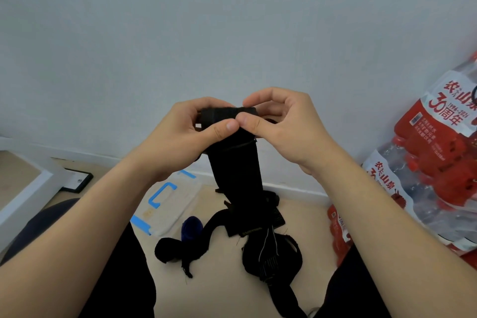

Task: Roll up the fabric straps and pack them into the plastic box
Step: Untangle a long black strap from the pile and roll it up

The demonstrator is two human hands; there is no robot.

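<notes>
Black fabric strap (236, 170) held up before the pale wall (232, 20), top end wound into a short tight roll (222, 114), tail hanging straight down to the floor (219, 292). Gripped from both sides: left hand (180, 134) at the roll's left end, right hand (289, 129) at its right end. Bare forearms reached up from the lower corners and met in the middle. Pinched the roll between thumbs in front and curled fingers (263, 95) behind. Thumb tips set side by side, just touching, pressed on the front of the roll. Palms turned inward toward each other.

Lower end of the tail lost among a loose heap of black straps (271, 258), spread on the floor between the knees (124, 279). Left of the heap, apart from it: a rolled black bundle (167, 249) with a blue bundle (191, 227) just behind, touching. Clear plastic box (178, 204) with blue latches set farther back near the skirting, partly hidden under the left forearm; contents not made out.

Hemmed in on the right by stacked packs of bottled water (438, 162) in red and white wrap, leaning against the wall. Bounded on the left by a white furniture edge (31, 188). Bare floor showed between box and heap, and in a strip nearer the body between the dark trouser legs.
</notes>
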